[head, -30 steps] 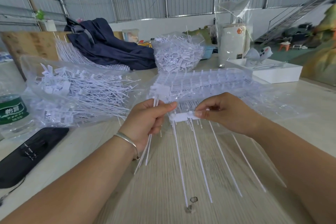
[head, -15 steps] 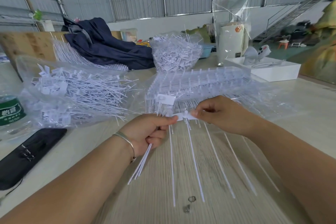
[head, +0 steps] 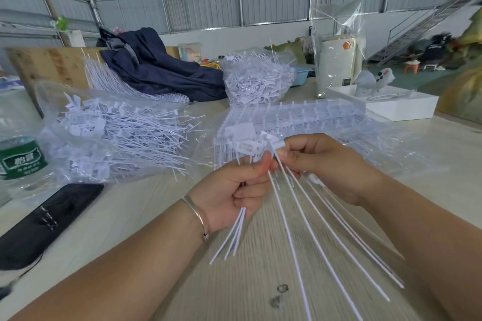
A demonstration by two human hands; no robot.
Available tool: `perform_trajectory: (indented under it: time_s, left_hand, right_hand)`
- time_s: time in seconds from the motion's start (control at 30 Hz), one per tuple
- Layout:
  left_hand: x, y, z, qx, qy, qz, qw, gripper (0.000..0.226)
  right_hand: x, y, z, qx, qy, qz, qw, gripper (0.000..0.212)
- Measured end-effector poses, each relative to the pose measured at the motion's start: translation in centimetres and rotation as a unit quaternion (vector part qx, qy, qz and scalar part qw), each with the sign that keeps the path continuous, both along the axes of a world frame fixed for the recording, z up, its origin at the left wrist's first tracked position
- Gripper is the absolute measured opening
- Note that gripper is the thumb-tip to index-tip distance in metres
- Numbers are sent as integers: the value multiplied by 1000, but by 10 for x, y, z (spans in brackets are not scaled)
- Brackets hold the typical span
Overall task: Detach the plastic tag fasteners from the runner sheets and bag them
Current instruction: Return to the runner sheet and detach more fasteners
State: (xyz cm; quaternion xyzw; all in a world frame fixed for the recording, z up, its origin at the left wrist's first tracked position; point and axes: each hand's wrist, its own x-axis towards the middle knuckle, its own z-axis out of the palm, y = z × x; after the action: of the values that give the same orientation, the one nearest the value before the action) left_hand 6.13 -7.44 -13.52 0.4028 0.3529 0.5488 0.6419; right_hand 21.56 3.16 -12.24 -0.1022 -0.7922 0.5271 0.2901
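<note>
1. head view: the left hand (head: 232,190) was curled into a fist around a small bundle of detached white fasteners (head: 236,232), whose thin tails stuck out below the palm toward the camera and whose flat heads showed above the thumb.
2. the right hand (head: 323,164) pinched the head end of a runner strip (head: 310,229) between thumb and fingertips, touching the left thumb; its long tails fanned down over the pale wooden table (head: 260,281).
3. just behind the hands lay a stack of runner sheets (head: 300,117) on clear plastic.
4. to the left lay a clear bag (head: 117,138) filled with loose fasteners; a second heaped bag (head: 258,81) sat farther back.
5. at the left edge stood a green-labelled water bottle (head: 18,156), with a black phone (head: 44,219) near it.
6. a dark blue garment (head: 156,70) lay at the back, and a white tray (head: 401,104) sat at the right.
</note>
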Motion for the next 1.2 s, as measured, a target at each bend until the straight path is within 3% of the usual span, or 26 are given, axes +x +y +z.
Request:
perform_trajectory:
  time_s: [0.1,0.17,0.27,0.33,0.4,0.47,0.5,0.57,0.83,0.93,1.0,1.1,1.2]
  left_hand:
    - [0,1,-1,-4,14,-6,1000,13]
    - [0,2,-2,-13,14,17,1000,13]
    - [-1,4,-3,-30,-31,82,996,7]
    - [-2,5,-2,-37,-6,149,988,10]
    - [-4,7,-2,-27,115,250,961,18]
    - [-2,10,-5,1,299,354,886,29]
    - [0,11,-7,17,374,378,847,33]
    - [4,13,-11,39,439,378,814,33]
    - [-2,8,-11,31,364,330,870,24]
    - [-7,7,-4,-1,183,269,946,13]
    - [-9,5,0,-15,76,198,977,9]
    - [-3,5,0,4,-9,88,996,9]
    - [1,4,-1,27,-27,11,999,18]
  right_hand:
    - [-1,-2,-1,-1,0,5,1000,39]
    - [-1,-4,0,11,-6,-9,1000,29]
    - [-1,-1,0,34,13,-79,996,33]
    - [0,4,0,68,38,-143,987,43]
    - [1,8,-1,108,37,-197,974,40]
    - [0,10,-3,147,0,-225,963,30]
    - [-2,10,-6,166,-22,-231,958,28]
    - [-5,9,-10,189,-44,-238,952,27]
    - [-4,16,-12,185,-84,-224,953,27]
    - [-1,16,-9,153,-94,-200,963,33]
    - [-1,10,-7,127,-110,-140,976,37]
    - [-2,1,-4,101,-91,-69,988,41]
    - [0,0,-2,90,-58,-36,994,50]
